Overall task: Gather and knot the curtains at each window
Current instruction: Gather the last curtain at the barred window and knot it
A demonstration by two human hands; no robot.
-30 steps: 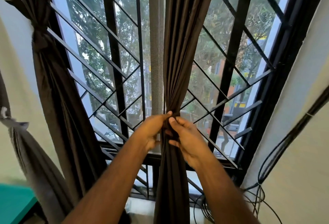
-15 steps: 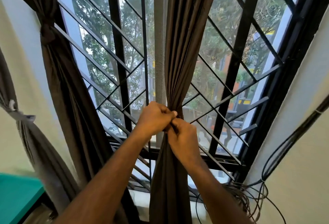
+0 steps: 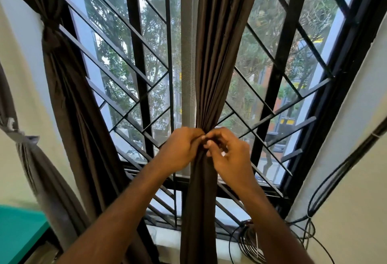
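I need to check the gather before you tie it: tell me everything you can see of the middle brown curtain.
The middle curtain is dark brown, smooth, slightly shiny fabric in long vertical pleats. It hangs before the barred window, beside a grey mesh strip. It is drawn to a narrow waist, then falls loose past the sill. The left hand grips that waist; the right hand pinches it. No knot shows.

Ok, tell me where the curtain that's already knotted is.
In the head view the knotted curtain hangs at the window's left edge against the wall, left of the middle curtain that both hands grip.
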